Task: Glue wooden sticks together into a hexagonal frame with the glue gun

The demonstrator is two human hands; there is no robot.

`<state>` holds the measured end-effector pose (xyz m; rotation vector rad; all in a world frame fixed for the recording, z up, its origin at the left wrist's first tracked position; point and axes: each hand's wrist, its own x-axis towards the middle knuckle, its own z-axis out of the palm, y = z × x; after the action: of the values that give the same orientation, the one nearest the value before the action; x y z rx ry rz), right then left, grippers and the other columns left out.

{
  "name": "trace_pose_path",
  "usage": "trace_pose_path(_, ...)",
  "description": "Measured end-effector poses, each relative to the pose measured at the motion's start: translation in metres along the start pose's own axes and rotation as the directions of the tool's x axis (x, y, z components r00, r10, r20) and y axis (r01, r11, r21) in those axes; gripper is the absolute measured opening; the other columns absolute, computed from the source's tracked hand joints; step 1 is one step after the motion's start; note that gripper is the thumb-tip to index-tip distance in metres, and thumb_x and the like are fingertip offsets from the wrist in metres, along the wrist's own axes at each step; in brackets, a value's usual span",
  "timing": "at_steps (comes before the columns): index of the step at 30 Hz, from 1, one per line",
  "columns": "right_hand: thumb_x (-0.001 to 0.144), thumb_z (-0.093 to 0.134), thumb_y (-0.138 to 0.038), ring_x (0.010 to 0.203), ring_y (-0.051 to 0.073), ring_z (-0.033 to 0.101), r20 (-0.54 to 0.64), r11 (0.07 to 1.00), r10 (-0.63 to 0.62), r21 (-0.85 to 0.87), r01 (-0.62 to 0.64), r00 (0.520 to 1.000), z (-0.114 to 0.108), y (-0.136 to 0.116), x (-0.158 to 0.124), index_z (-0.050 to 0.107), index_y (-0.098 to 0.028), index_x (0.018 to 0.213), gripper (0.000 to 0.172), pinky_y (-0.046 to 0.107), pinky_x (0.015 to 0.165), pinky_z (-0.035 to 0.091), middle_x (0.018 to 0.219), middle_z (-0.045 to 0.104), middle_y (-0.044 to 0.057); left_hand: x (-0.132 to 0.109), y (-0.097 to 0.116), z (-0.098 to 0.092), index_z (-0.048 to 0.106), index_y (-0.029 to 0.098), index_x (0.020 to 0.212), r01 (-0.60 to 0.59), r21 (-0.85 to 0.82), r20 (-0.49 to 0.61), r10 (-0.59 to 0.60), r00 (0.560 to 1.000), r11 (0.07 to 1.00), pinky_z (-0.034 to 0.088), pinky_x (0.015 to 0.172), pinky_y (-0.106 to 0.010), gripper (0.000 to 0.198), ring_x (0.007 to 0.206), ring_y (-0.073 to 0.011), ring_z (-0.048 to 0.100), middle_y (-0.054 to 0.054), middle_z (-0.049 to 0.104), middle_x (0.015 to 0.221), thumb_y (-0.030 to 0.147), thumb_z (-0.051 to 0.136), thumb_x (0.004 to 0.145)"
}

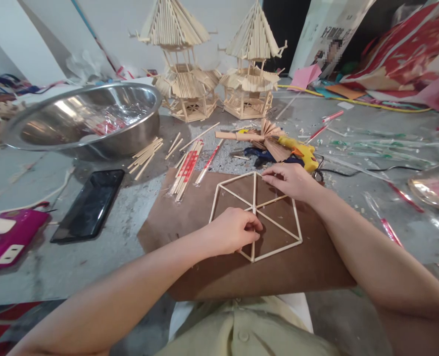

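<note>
A hexagonal frame of thin wooden sticks (276, 225), with spokes meeting in the middle, lies on a brown board (219, 282). My left hand (234, 230) rests over its lower left part, fingers curled at the lower spoke near the centre. The hand hides part of the left side. At the upper right edge, my right hand (289, 181) has its thumb and fingertips closed on the frame's outer stick. Past the board's far edge lies a yellow glue gun (307, 153), partly behind a folded brown paper piece (273, 138).
Two tiered stick pavilions (184, 84) stand at the back. A steel basin (126, 141) holds plastic-wrapped packets. Left are a black phone (89, 205) and a magenta device (17, 237). Chopstick packets (187, 168), loose sticks (145, 157), wrappers (386, 143) and a black cord (360, 171) lie about.
</note>
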<state>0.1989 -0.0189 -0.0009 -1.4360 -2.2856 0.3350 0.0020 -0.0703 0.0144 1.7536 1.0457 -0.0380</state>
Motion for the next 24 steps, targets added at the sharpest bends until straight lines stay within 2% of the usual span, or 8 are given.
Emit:
trace_pose_path(8, 0.078, 0.045, -0.029, 0.075, 0.016, 0.059, 0.012, 1.000, 0.003, -0.011, -0.003, 1.000, 0.001, 0.000, 0.001, 0.064, -0.019, 0.085, 0.022, 0.026, 0.068, 0.043, 0.082, 0.067, 0.003, 0.002, 0.001, 0.000, 0.065, 0.016, 0.079, -0.095, 0.175, -0.068, 0.108, 0.992, 0.980, 0.039, 0.054, -0.018, 0.019, 0.049, -0.0078, 0.052, 0.003, 0.058, 0.056, 0.020, 0.051, 0.067)
trace_pose_path(20, 0.078, 0.045, -0.029, 0.073, 0.015, 0.059, 0.008, 1.000, 0.002, 0.000, -0.002, 1.000, 0.000, -0.001, 0.000, 0.064, -0.019, 0.085, 0.022, 0.024, 0.065, 0.042, 0.082, 0.066, 0.003, 0.003, 0.000, 0.002, 0.065, 0.018, 0.080, -0.101, 0.194, -0.082, 0.119, 0.990, 0.976, 0.039, 0.057, -0.019, 0.018, 0.054, -0.0087, 0.053, 0.003, 0.060, 0.061, 0.022, 0.053, 0.067)
trace_pose_path(24, 0.077, 0.045, -0.029, 0.070, 0.015, 0.059, -0.082, 0.999, 0.034, -0.021, -0.036, 0.996, -0.011, 0.003, -0.001, 0.064, -0.019, 0.084, 0.023, 0.025, 0.063, 0.042, 0.079, 0.067, 0.004, 0.003, 0.000, 0.002, 0.065, 0.018, 0.078, -0.103, 0.214, -0.089, 0.125, 0.988, 0.971, 0.038, 0.057, -0.018, 0.017, 0.056, -0.0089, 0.053, 0.002, 0.061, 0.062, 0.023, 0.053, 0.066)
